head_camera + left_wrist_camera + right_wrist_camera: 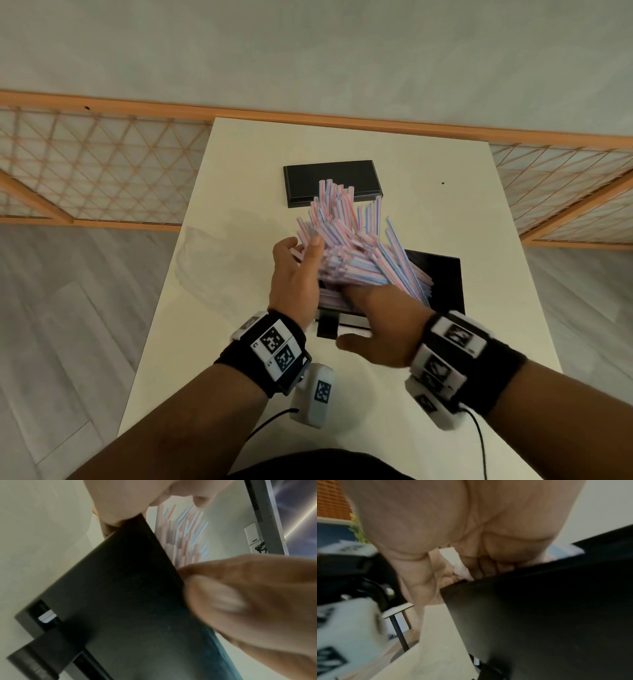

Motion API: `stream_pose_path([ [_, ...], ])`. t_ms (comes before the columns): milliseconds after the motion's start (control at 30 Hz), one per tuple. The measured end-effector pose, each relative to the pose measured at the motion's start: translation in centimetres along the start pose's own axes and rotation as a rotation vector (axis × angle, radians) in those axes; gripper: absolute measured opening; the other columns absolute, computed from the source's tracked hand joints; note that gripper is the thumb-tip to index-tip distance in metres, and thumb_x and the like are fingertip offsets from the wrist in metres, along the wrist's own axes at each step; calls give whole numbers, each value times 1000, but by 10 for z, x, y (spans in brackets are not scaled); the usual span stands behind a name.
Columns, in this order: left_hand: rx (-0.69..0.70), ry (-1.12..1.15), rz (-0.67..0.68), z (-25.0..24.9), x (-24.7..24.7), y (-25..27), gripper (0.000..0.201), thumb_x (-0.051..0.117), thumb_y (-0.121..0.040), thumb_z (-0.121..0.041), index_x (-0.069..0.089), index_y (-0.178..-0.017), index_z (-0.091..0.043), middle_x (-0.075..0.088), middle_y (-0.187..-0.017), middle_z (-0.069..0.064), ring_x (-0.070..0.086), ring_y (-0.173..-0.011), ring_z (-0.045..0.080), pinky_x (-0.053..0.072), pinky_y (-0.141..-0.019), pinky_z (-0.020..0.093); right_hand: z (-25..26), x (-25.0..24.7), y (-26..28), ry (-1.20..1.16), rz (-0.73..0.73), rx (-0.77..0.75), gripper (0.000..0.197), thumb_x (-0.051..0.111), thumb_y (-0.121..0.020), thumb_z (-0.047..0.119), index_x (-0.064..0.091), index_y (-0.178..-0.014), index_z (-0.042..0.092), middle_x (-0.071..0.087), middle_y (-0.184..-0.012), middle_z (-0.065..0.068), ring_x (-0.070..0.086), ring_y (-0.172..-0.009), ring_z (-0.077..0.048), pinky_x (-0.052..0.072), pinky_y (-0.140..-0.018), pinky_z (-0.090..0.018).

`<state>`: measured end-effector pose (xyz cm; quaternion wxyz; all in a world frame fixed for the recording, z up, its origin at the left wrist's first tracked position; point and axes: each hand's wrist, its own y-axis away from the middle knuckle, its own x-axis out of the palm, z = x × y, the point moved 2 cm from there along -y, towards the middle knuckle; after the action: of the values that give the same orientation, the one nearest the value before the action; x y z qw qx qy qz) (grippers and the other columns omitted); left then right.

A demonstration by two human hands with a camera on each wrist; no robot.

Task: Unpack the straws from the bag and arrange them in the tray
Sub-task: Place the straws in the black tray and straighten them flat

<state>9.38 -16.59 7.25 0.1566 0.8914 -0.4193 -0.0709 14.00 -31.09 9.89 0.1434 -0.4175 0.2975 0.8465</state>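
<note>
Clear bag [219, 250] seen lying flat on the bench [445, 192] at 9 o'clock of the hands, apparently emptied. Left hand [294, 274] is pressed with straight fingers against the left side of the straws [346, 246]. Bundle is fanned toward 12 o'clock over the black tray [442, 277]. Right hand [380, 329] is reached under the bundle's near end; its grip cannot be told. Step judged: loading the tray. Next, the straws need lowering and levelling. Black lid [329, 181] lies at 12 o'clock
</note>
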Motion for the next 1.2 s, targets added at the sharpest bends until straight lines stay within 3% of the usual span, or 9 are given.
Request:
stream_pose_path([
  [133, -27, 49, 5, -1, 1, 0, 65, 57, -91, -63, 45, -128, -11, 69, -102, 0, 72, -80, 1, 58, -73, 25, -20, -12, 38, -36, -201, 108, 39, 58, -74, 67, 62, -82, 28, 64, -80, 12, 60, -77, -14, 48, -71, -27],
  [200, -22, 102, -31, -6, 2, -1, 83, 59, -80, -74, 46, -129, -9, 69, -113, 9, 74, -94, 13, 60, -86, 40, -38, -22, 46, -49, -288, 247, 38, 64, -76, 63, 55, -76, 26, 59, -72, 11, 56, -69, -16, 42, -63, -24],
  [267, -3, 106, -66, -9, 3, 0, 98, 56, -71, -87, 47, -130, -9, 65, -124, 14, 69, -109, 25, 55, -96, 53, -52, -29, 47, -45, -299, 347, 38, 69, -77, 57, 56, -90, 24, 60, -82, 9, 56, -75, -17, 41, -67, -26],
  [367, 11, 154, -88, -17, 7, 1, 96, 55, -71, -83, 45, -130, -9, 62, -129, 17, 67, -111, 27, 54, -97, 53, -54, -23, 42, -90, -240, 307, 44, 74, -77, 50, 59, -110, 25, 63, -97, 8, 58, -87, -15, 45, -77, -27],
  [533, 1, 192, -115, -21, 10, 3, 92, 56, -70, -78, 44, -130, -10, 58, -131, 17, 65, -114, 28, 54, -98, 51, -49, -13, 31, -191, -216, 218, 30, 77, -78, 41, 65, -99, 22, 66, -94, 6, 62, -86, -14, 53, -79, -28],
  [667, 0, 218, -121, -19, 6, 2, 89, 59, -72, -72, 42, -131, -6, 58, -129, 20, 71, -103, 24, 60, -79, 37, -53, -14, 28, -189, -245, 231, 46, 76, -71, 56, 53, -94, 24, 57, -87, 7, 58, -76, -13, 47, -64, -21],
  [833, 37, 189, -137, -19, 7, 3, 87, 56, -70, -73, 45, -130, -9, 58, -129, 12, 64, -109, 22, 55, -92, 43, -46, -1, 20, -46, -83, 34, 72, 58, -66, 75, 59, -119, 27, 60, -112, 8, 58, -104, -15, 50, -91, -33],
  [1000, 25, 203, -131, -16, 2, 4, 87, 57, -70, -71, 43, -131, -10, 58, -130, 13, 63, -111, 23, 53, -97, 49, -44, -2, 8, 74, -24, 99, 100, 39, -65, 90, 43, -141, 25, 53, -135, 3, 50, -124, -20, 43, -106, -38],
  [1200, 2, 180, -106, -14, 2, 10, 88, 53, -72, -74, 41, -135, -14, 58, -134, 15, 64, -115, 28, 51, -101, 58, -31, -1, -11, 158, 109, 167, 109, 32, -60, 96, 37, -144, 26, 52, -134, -1, 51, -123, -24, 44, -104, -41],
])
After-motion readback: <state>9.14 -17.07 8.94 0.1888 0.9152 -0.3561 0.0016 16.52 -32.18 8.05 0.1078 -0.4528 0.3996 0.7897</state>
